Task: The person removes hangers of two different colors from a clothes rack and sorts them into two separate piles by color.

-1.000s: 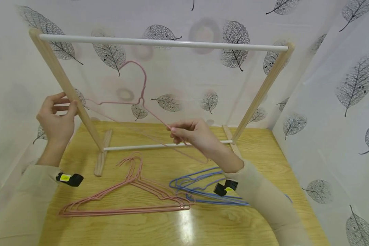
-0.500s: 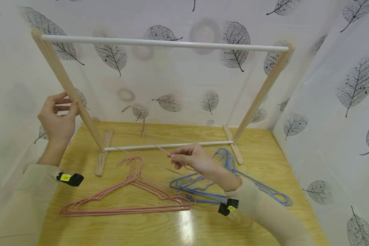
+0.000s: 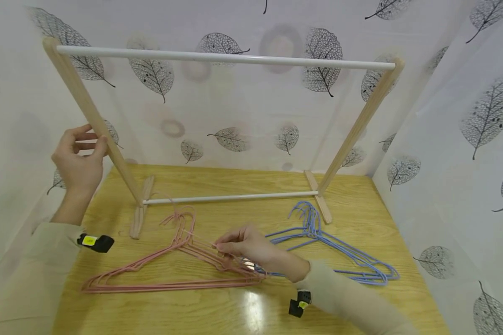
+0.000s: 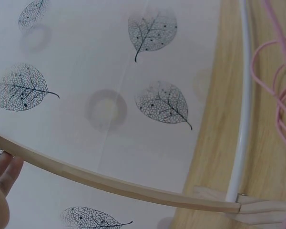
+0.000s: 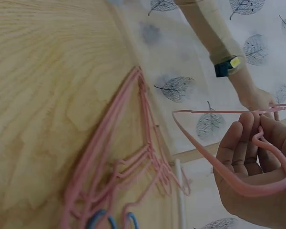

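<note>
My left hand [image 3: 79, 158] grips the left wooden post [image 3: 84, 100] of a small clothes rack, thumb on one side and fingers on the other. In the left wrist view, part of that hand [image 4: 5, 181] shows at the upper end of the post. My right hand [image 3: 251, 249] pinches a pink clothes hanger [image 5: 252, 190] by one side, low over a pile of pink hangers [image 3: 167, 289] on the table. The held hanger is blurred in the head view, and I cannot tell whether it touches the pile. Blue hangers [image 3: 348, 256] lie to the right, partly behind my right hand and forearm.
The rack has a white top bar [image 3: 234, 58], a white lower bar [image 3: 234, 197], a right post [image 3: 356, 130] and wooden feet [image 3: 318, 200]. Behind the wooden table [image 3: 218, 311] hangs a leaf-patterned curtain [image 3: 251, 102], which also lines the sides.
My right hand has come down and slightly left with the pink hanger, from within the rack frame to just above the pink pile. My left hand stays on the post.
</note>
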Tool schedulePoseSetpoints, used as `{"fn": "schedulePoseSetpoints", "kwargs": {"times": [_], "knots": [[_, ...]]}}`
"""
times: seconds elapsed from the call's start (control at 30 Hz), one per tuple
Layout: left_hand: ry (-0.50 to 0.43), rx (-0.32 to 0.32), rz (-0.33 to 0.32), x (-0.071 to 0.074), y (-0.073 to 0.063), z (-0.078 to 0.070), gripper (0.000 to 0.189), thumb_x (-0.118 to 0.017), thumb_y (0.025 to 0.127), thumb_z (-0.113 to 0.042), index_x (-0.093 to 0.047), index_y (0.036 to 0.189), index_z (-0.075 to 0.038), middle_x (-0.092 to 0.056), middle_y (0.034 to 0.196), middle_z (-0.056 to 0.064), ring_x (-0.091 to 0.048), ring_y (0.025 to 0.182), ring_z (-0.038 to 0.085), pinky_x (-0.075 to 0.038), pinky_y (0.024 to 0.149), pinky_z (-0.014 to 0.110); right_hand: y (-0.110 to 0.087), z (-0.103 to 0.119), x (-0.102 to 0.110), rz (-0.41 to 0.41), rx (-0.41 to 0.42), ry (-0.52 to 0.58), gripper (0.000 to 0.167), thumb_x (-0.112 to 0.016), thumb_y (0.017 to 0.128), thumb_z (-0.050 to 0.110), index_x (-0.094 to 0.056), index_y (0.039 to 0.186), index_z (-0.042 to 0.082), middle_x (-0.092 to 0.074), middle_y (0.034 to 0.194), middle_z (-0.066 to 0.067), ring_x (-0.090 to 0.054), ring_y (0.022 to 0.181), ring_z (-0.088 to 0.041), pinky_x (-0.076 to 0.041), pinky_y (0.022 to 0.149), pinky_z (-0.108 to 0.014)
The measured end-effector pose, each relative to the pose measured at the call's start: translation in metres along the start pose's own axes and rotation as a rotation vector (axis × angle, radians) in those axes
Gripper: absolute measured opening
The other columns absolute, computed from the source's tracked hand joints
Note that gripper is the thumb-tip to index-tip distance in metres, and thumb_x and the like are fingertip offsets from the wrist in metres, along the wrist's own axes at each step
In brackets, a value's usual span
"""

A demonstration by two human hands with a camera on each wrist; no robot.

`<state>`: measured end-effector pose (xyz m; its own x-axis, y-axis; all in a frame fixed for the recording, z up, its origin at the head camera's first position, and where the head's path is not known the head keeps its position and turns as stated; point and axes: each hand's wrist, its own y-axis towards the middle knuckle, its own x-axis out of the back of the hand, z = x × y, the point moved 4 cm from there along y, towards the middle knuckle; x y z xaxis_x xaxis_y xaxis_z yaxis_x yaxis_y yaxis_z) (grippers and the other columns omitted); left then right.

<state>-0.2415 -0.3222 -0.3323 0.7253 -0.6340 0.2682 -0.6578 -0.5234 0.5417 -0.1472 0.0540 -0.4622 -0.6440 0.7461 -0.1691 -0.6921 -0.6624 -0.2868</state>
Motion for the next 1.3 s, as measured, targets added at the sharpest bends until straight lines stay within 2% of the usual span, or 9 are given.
{"fn": "schedulePoseSetpoints", "kwargs": {"times": [0.2,0.27,0.37,0.47,0.6,0.8,0.93,1.03,1.3], "knots": [[-0.002,0.004,0.005,0.001,-0.001,0.0,0.032,-0.071,0.1,-0.017,-0.072,0.131,-0.011,-0.055,0.095,-0.037,-0.057,0.084,-0.015,-0.046,0.069,-0.006,0.006,-0.019,-0.009,0.025,-0.042,0.01,0.035,-0.066,0.1,0.003,-0.063,0.126,-0.021,-0.074,0.075,0.008,-0.066,0.064,-0.002,-0.041,0.05,-0.01],[-0.002,0.003,0.007,0.001,-0.001,0.0,0.032,-0.071,0.1,-0.017,-0.071,0.132,-0.011,-0.055,0.095,-0.037,-0.057,0.084,-0.015,-0.046,0.069,-0.006,0.007,-0.024,-0.009,0.034,-0.053,0.016,0.035,-0.066,0.1,0.003,-0.063,0.125,-0.021,-0.074,0.074,0.008,-0.064,0.062,-0.002,-0.033,0.045,-0.01],[-0.006,-0.024,0.007,0.001,-0.001,0.001,0.032,-0.071,0.1,-0.016,-0.072,0.131,-0.01,-0.055,0.095,-0.037,-0.057,0.084,-0.016,-0.046,0.069,-0.006,0.008,-0.029,-0.007,0.039,-0.067,0.023,0.035,-0.066,0.101,0.005,-0.064,0.125,-0.02,-0.076,0.077,0.007,-0.066,0.065,-0.002,-0.043,0.051,-0.009],[-0.019,-0.046,0.005,0.001,-0.001,0.002,0.031,-0.071,0.1,-0.016,-0.072,0.13,-0.01,-0.056,0.095,-0.038,-0.057,0.084,-0.016,-0.047,0.069,-0.005,0.01,-0.034,-0.004,0.041,-0.081,0.067,0.036,-0.066,0.1,0.003,-0.062,0.127,-0.022,-0.078,0.084,0.003,-0.069,0.072,-0.004,-0.056,0.064,-0.012],[-0.029,-0.055,0.004,0.001,-0.001,0.002,0.031,-0.071,0.1,-0.017,-0.073,0.13,-0.011,-0.056,0.094,-0.038,-0.058,0.085,-0.016,-0.047,0.069,-0.005,0.014,-0.04,0.002,0.013,-0.094,0.081,0.035,-0.065,0.1,0.0,-0.062,0.127,-0.021,-0.079,0.091,-0.003,-0.07,0.075,-0.007,-0.06,0.071,-0.016],[-0.034,-0.054,0.006,0.001,0.0,0.002,0.031,-0.072,0.099,-0.017,-0.073,0.13,-0.011,-0.057,0.094,-0.038,-0.058,0.084,-0.016,-0.047,0.069,-0.004,0.022,-0.045,0.013,-0.05,-0.045,-0.083,0.028,-0.069,0.099,0.003,-0.07,0.12,-0.015,-0.075,0.079,0.002,-0.067,0.069,-0.006,-0.054,0.064,-0.016],[-0.032,-0.044,0.005,0.001,0.001,0.003,0.031,-0.072,0.099,-0.017,-0.073,0.13,-0.011,-0.057,0.094,-0.038,-0.058,0.084,-0.016,-0.047,0.068,-0.004,0.027,-0.046,0.016,-0.052,-0.065,-0.106,0.027,-0.071,0.098,0.004,-0.073,0.119,-0.012,-0.075,0.078,0.003,-0.065,0.067,-0.004,-0.053,0.061,-0.015],[-0.026,-0.039,0.002,0.001,0.001,0.003,0.031,-0.072,0.099,-0.017,-0.073,0.13,-0.011,-0.057,0.094,-0.038,-0.058,0.084,-0.016,-0.047,0.068,-0.005,0.032,-0.047,0.019,-0.046,-0.079,-0.138,0.025,-0.072,0.098,0.005,-0.075,0.119,-0.009,-0.078,0.083,-0.003,-0.063,0.065,-0.003,-0.05,0.058,-0.015],[-0.019,-0.023,0.006,0.0,0.001,0.003,0.031,-0.071,0.1,-0.017,-0.072,0.13,-0.011,-0.056,0.095,-0.037,-0.058,0.085,-0.016,-0.047,0.069,-0.005,0.042,-0.047,0.022,-0.029,-0.066,-0.307,0.026,-0.072,0.098,0.008,-0.076,0.12,-0.005,-0.079,0.11,-0.022,-0.063,0.063,0.002,-0.049,0.056,-0.012]]}}
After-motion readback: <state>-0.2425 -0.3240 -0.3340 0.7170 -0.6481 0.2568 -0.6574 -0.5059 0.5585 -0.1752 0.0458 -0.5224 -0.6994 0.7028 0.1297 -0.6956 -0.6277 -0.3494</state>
